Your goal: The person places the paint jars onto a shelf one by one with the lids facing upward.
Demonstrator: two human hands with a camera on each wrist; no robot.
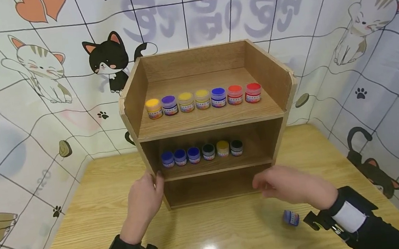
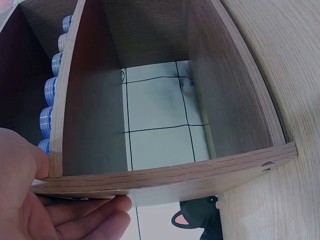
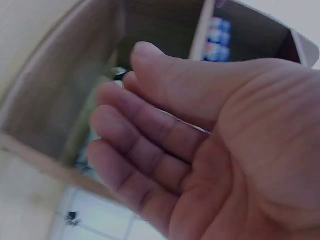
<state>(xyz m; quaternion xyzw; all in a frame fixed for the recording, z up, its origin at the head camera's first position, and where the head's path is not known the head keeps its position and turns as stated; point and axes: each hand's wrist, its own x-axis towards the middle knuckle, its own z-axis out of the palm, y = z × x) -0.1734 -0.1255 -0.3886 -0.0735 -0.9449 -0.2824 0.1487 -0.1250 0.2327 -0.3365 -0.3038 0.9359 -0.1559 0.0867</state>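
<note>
A small wooden shelf unit [image 1: 210,127] stands on the table. My left hand [image 1: 145,197] grips the edge of its left side panel, thumb inside and fingers outside, as the left wrist view [image 2: 30,195] shows. By the lower right side of the unit hovers my right hand [image 1: 293,183], its palm bare and fingers loosely bent in the right wrist view. Several small paint jars with red, yellow, blue and purple lids, such as a red one [image 1: 253,93], line the top shelf. On the middle shelf is a row of blue, dark and yellow jars, one of them blue [image 1: 193,154].
One purplish-blue jar [image 1: 291,218] lies tipped on its side on the wooden table [image 1: 210,229], below my right hand. Behind and around the table hangs a white sheet [image 1: 181,25] with black grid lines and cartoon cats.
</note>
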